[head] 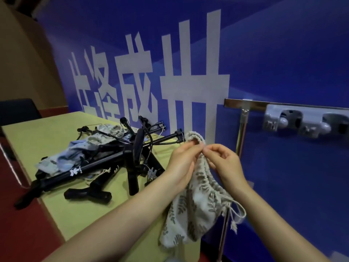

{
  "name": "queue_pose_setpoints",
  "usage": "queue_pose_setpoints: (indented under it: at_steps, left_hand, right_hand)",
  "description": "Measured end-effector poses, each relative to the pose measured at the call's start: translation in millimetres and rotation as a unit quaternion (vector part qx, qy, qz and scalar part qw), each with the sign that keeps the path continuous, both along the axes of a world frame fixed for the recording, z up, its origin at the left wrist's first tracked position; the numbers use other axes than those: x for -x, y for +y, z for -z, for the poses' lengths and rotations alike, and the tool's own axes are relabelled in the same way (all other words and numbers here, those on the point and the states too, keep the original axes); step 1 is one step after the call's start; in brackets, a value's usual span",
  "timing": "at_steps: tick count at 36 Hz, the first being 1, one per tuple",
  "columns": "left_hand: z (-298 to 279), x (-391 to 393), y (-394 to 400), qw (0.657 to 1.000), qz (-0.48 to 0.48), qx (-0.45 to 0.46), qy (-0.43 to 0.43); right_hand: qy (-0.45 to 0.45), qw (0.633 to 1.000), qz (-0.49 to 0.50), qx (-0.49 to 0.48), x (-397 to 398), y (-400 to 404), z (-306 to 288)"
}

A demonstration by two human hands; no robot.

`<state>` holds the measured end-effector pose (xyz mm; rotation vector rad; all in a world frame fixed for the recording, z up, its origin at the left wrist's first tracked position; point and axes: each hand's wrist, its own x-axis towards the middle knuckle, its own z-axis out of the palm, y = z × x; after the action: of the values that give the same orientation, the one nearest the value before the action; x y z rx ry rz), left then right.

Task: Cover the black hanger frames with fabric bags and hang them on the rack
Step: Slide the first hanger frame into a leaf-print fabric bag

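1. We see the left hand (pixel 182 157) & right hand (pixel 224 161) both pinching the gathered mouth of a leaf-print fabric bag (pixel 196 208); fingertips nearly meet at the top; bag hangs below, btwn the forearms, drawstring (pixel 237 214) dangling at its 3 o'clock.
2. Black hanger frames (pixel 117 154) lie piled on the yellow-green table (pixel 62 207), at approx 9 o'clock from the hands; more fabric bags (pixel 75 152) tangled among them.
3. Metal rack (pixel 243 118) stands at 1 o'clock from the hands, against the blue wall (pixel 283 63); grey wall holder (pixel 298 121) at 2 o'clock.
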<state>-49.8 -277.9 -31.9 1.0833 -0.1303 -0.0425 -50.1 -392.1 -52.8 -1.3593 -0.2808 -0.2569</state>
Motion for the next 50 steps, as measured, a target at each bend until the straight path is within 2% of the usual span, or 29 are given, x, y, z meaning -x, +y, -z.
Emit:
queue_pose_setpoints:
  at_steps: [5, 12, 20, 25, 30, 33, 36, 39, 43, 45, 47, 50]
  left_hand:
    - [7.3, -3.3, -0.3, 1.000, -0.010, -0.021, 0.004]
    - [23.1, -12.9, -9.5, 0.999, -0.031, -0.002, 0.031]
    - [26.2, -24.7, -19.5, 0.997, -0.057, 0.000, 0.047]
    - [27.7, -32.7, -24.1, 0.992, -0.111, 0.005, 0.058]
    - [28.7, -33.9, -16.7, 0.991, -0.126, -0.010, 0.055]
    - [28.3, -29.9, -11.6, 0.989, -0.129, -0.052, 0.045]
    - [27.4, -22.2, 1.5, 0.986, -0.132, -0.090, 0.043]
    - [27.6, -12.8, 19.7, 0.978, -0.154, -0.124, 0.060]
    - [30.3, 6.9, 43.2, 0.981, -0.131, -0.135, 0.040]
    - [32.7, 20.5, 54.2, 0.984, -0.094, -0.148, 0.019]
    - [38.1, 30.9, 67.2, 0.981, -0.076, -0.178, 0.015]
    - [47.1, 44.3, 85.8, 0.975, -0.044, -0.215, 0.035]
  right_hand:
    - [0.070, 0.990, -0.052, -0.113, -5.4, 4.1, 1.2]
    - [0.115, 0.973, -0.088, -0.180, -16.7, 4.3, 9.3]
    - [0.121, 0.980, -0.046, -0.151, -40.6, 2.5, 12.6]
    - [0.120, 0.975, -0.070, -0.176, -49.1, 3.7, 13.4]
    - [0.107, 0.972, -0.089, -0.192, -47.3, 11.4, 16.0]
    - [0.097, 0.978, -0.078, -0.167, -42.0, 8.3, 17.7]
    - [0.101, 0.992, -0.007, -0.077, -35.5, 2.4, 16.4]
    - [0.112, 0.991, 0.053, -0.040, -33.9, -5.1, 15.5]
    - [0.041, 0.984, 0.137, 0.106, -28.7, -6.4, 16.4]
    - [0.031, 0.984, 0.125, 0.121, -24.6, -4.3, 18.9]
    - [0.065, 0.988, 0.076, 0.119, -23.5, -2.7, 24.0]
    - [0.103, 0.973, 0.038, 0.202, -27.2, 2.6, 38.4]
